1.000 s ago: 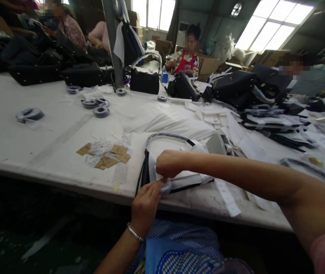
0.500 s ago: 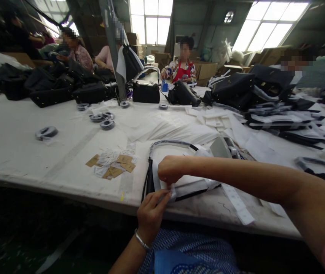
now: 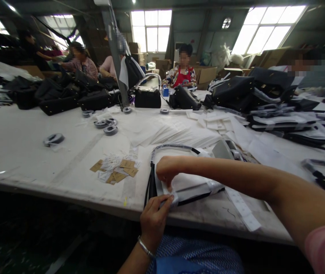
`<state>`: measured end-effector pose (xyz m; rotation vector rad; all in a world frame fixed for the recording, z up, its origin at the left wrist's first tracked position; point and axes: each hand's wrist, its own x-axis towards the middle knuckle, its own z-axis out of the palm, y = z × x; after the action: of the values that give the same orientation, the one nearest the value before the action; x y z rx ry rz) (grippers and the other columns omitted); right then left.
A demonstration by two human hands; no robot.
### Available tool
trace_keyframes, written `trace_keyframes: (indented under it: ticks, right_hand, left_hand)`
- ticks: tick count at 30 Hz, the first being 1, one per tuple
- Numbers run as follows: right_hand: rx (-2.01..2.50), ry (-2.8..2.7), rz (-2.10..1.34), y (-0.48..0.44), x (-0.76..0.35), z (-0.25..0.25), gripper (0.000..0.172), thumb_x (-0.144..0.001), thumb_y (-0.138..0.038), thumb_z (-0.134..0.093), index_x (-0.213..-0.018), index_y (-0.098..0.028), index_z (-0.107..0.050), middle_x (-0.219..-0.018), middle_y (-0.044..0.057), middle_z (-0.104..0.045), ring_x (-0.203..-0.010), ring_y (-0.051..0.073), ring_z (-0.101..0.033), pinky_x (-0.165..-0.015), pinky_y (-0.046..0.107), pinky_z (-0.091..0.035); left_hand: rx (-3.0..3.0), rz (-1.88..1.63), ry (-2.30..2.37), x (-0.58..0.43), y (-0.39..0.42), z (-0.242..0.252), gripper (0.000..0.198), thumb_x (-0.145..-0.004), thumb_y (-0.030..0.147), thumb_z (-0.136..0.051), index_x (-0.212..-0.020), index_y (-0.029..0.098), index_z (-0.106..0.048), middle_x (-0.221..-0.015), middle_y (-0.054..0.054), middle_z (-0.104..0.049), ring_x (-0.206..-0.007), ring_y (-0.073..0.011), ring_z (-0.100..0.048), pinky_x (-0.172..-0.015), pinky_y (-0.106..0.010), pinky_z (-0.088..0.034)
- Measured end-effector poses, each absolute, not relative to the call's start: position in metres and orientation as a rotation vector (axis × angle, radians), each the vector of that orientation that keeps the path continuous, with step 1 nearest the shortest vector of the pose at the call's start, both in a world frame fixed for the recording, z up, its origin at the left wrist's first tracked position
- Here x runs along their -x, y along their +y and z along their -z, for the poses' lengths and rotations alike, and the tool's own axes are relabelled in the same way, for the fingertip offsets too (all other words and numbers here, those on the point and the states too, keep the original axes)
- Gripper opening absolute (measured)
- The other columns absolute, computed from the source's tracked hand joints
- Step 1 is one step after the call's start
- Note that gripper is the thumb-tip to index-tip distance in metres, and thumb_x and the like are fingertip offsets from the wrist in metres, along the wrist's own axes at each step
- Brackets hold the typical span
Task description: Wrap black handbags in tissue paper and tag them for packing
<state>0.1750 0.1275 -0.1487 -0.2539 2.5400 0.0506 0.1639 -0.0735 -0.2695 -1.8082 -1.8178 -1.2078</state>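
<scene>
A black bag handle (image 3: 176, 146) in clear wrap arches over the white table, with black straps (image 3: 152, 182) at its left end. White wrapping (image 3: 191, 190) lies along the black piece nearest the table's front edge. My left hand (image 3: 155, 213), with a silver bangle at the wrist, pinches the left end of this wrapping between thumb and fingers. Just above it my right hand (image 3: 166, 169) is curled, fingers pointing down at the same wrapping; the arm crosses over the piece from the right, hiding part of it.
Paper tags (image 3: 118, 171) lie left of the handle. Tape rolls (image 3: 110, 130) sit farther back. Black bags (image 3: 147, 97) line the table's far side, with a stack of wrapped straps (image 3: 288, 121) at right. A metal post (image 3: 118, 57) stands behind. Several people sit across the table.
The view has tilted slightly, so the scene appears lower and a little to the right. Both hands stay at the wrapping, with my right fingers slightly shifted.
</scene>
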Motion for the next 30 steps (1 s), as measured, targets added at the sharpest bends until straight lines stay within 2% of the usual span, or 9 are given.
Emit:
trace_keyframes:
  ticks: [8,14,16,19,22,25,26,28,30]
  right_hand:
    - [0.123,2.663,-0.024,0.146,-0.182,0.149,0.044,-0.067,-0.061,-0.079,-0.085,-0.021,-0.079,-0.072,0.0,-0.072,-0.06,0.014,-0.054,-0.058,0.027,-0.028]
    - [-0.214,2.654,0.265,0.181,-0.179,0.158,0.049,-0.064,-0.062,-0.081,-0.086,-0.018,-0.077,-0.069,-0.001,-0.07,-0.058,0.012,-0.054,-0.056,0.024,-0.032]
    - [-0.308,2.689,0.268,0.185,-0.181,0.157,0.045,-0.066,-0.057,-0.082,-0.088,-0.018,-0.078,-0.074,0.001,-0.072,-0.063,0.014,-0.059,-0.058,0.024,-0.034]
    - [-0.413,2.808,0.247,0.177,-0.19,0.154,0.036,-0.08,-0.046,-0.074,-0.104,-0.019,-0.076,-0.097,0.007,-0.075,-0.085,0.02,-0.067,-0.066,0.026,-0.041]
    - [-0.449,2.887,0.312,0.16,-0.207,0.162,0.056,-0.089,-0.053,-0.061,-0.135,-0.021,-0.06,-0.122,0.01,-0.069,-0.107,0.025,-0.065,-0.081,0.028,-0.045]
    - [-0.436,2.827,0.473,0.148,-0.227,0.18,0.099,-0.072,-0.072,-0.069,-0.152,-0.023,-0.038,-0.138,0.015,-0.059,-0.122,0.033,-0.058,-0.097,0.038,-0.045]
    - [-0.449,2.818,0.522,0.146,-0.232,0.187,0.108,-0.067,-0.075,-0.07,-0.154,-0.023,-0.034,-0.142,0.017,-0.055,-0.125,0.037,-0.055,-0.101,0.042,-0.043]
    - [-0.484,2.841,0.591,0.146,-0.237,0.199,0.11,-0.066,-0.076,-0.071,-0.154,-0.022,-0.033,-0.143,0.018,-0.053,-0.128,0.04,-0.051,-0.106,0.049,-0.038]
    - [-0.506,2.869,0.691,0.15,-0.238,0.207,0.101,-0.069,-0.071,-0.072,-0.151,-0.021,-0.04,-0.139,0.018,-0.057,-0.126,0.04,-0.053,-0.107,0.049,-0.039]
  left_hand:
    - [1.8,1.179,-1.839,-0.166,-0.073,0.272,0.029,-0.095,0.013,-0.054,-0.115,0.027,-0.071,-0.098,-0.003,-0.073,-0.088,-0.017,-0.068,-0.076,-0.029,-0.059]
    - [1.788,1.161,-1.826,-0.166,-0.073,0.27,0.028,-0.094,0.014,-0.055,-0.115,0.026,-0.07,-0.098,-0.003,-0.073,-0.088,-0.0174,-0.067,-0.075,-0.028,-0.059]
    - [1.79,1.163,-1.824,-0.166,-0.074,0.27,0.028,-0.094,0.014,-0.055,-0.114,0.026,-0.071,-0.098,-0.003,-0.073,-0.088,-0.0173,-0.067,-0.075,-0.028,-0.059]
    - [1.79,1.164,-1.818,-0.166,-0.074,0.271,0.029,-0.094,0.014,-0.055,-0.115,0.027,-0.07,-0.098,-0.003,-0.073,-0.089,-0.0172,-0.067,-0.076,-0.027,-0.058]
    - [1.791,1.156,-1.798,-0.167,-0.074,0.271,0.03,-0.094,0.013,-0.054,-0.116,0.026,-0.07,-0.098,-0.004,-0.073,-0.09,-0.0177,-0.067,-0.078,-0.029,-0.059]
    - [1.774,1.16,-1.785,-0.169,-0.075,0.271,0.029,-0.095,0.013,-0.054,-0.116,0.026,-0.07,-0.099,-0.004,-0.073,-0.091,-0.0178,-0.068,-0.08,-0.03,-0.059]
    - [1.773,1.163,-1.779,-0.169,-0.075,0.272,0.03,-0.095,0.013,-0.054,-0.117,0.025,-0.069,-0.101,-0.004,-0.074,-0.093,-0.018,-0.068,-0.082,-0.03,-0.059]
    - [1.79,1.176,-1.757,-0.17,-0.075,0.272,0.032,-0.095,0.012,-0.053,-0.12,0.025,-0.068,-0.107,-0.004,-0.074,-0.1,-0.0187,-0.067,-0.088,-0.032,-0.058]
    - [1.81,1.197,-1.734,-0.17,-0.075,0.274,0.034,-0.094,0.011,-0.054,-0.123,0.024,-0.066,-0.112,-0.004,-0.074,-0.104,-0.0193,-0.066,-0.092,-0.034,-0.057]
